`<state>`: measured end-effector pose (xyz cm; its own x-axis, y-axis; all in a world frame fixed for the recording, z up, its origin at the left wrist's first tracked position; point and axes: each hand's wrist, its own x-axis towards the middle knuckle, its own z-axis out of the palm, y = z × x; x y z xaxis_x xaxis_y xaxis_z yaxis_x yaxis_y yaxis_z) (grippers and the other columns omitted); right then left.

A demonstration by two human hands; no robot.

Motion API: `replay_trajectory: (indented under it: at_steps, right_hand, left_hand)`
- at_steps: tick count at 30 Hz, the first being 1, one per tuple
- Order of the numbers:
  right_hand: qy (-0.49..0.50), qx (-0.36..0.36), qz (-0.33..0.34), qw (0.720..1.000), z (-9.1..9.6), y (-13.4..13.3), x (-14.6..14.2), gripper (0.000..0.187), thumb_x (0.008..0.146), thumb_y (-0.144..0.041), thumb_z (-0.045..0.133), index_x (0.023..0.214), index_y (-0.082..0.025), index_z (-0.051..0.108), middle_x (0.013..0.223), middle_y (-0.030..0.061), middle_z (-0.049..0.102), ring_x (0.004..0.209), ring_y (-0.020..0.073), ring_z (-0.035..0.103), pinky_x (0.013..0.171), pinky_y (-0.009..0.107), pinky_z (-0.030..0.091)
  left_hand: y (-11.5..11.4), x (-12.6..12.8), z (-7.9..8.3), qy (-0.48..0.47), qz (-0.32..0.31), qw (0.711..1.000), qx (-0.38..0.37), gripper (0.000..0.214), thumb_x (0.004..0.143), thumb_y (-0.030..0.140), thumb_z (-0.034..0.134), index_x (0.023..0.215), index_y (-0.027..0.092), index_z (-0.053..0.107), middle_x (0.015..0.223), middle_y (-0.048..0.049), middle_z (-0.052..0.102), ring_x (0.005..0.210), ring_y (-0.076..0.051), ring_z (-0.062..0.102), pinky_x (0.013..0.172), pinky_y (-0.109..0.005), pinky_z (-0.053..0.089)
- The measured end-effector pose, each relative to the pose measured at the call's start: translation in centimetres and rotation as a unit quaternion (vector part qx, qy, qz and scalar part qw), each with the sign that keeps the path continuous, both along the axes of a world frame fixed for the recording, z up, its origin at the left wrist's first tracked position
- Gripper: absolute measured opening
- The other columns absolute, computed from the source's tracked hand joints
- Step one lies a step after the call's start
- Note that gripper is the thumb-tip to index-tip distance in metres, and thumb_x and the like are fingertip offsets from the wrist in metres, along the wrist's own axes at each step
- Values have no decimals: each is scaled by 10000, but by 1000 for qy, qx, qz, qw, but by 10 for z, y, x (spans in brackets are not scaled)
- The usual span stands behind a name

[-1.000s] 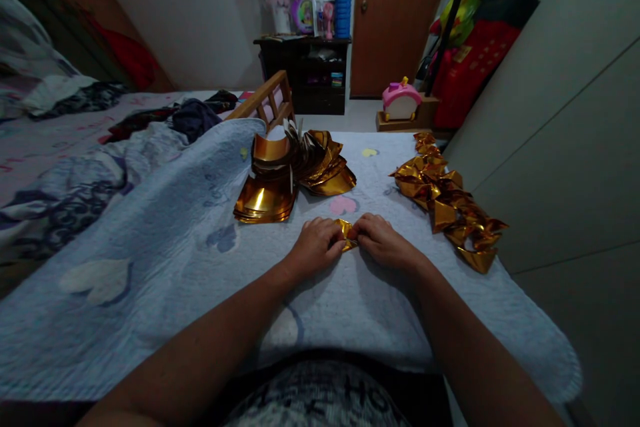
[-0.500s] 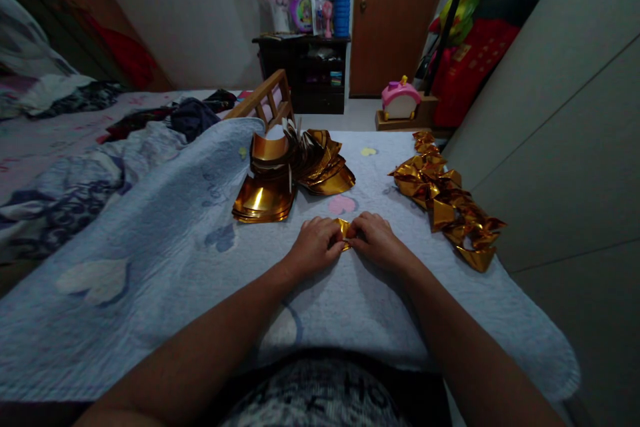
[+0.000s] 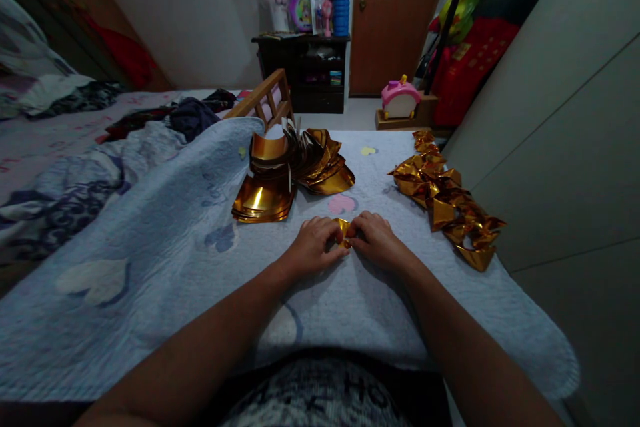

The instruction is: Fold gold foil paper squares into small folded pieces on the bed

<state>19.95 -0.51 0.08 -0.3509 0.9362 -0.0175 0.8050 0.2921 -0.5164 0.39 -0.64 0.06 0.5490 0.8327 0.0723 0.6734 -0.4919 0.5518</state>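
A small piece of gold foil paper (image 3: 343, 224) lies between my two hands on the blue bedding, its edges covered by fingers. My left hand (image 3: 316, 243) grips its left side, thumb stretched along the near edge. From the right, my right hand (image 3: 374, 237) pinches the other side with thumb and forefinger. Beyond my left hand is a fanned stack of gold foil sheets (image 3: 265, 199), some of them curled up. Folded gold foil pieces (image 3: 445, 203) lie in a long heap to the right.
The light blue quilt (image 3: 165, 293) bears heart patterns. A wooden bed rail (image 3: 260, 97) rises behind the foil stack. A pale cabinet (image 3: 565, 147) borders the right side. Further back are a dark shelf unit (image 3: 303, 73), a pink toy (image 3: 400, 99) and a brown door (image 3: 395, 27).
My left thumb has shifted slightly toward me and to the right along the foil's near edge. The right hand has barely moved.
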Motion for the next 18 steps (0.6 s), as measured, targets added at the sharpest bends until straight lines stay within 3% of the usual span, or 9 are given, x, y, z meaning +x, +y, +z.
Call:
replay_trajectory:
  at_steps: [18]
  right_hand:
    - [-2, 19, 2, 1000, -3, -2, 0, 34, 873, -233, 684, 883, -201, 682, 957, 51, 625, 917, 203, 514, 794, 316, 313]
  left_hand:
    - [0, 1, -3, 23, -3, 1000, 16, 94, 898, 305, 607, 872, 218, 585, 946, -34, 654, 964, -240, 556, 842, -376, 367]
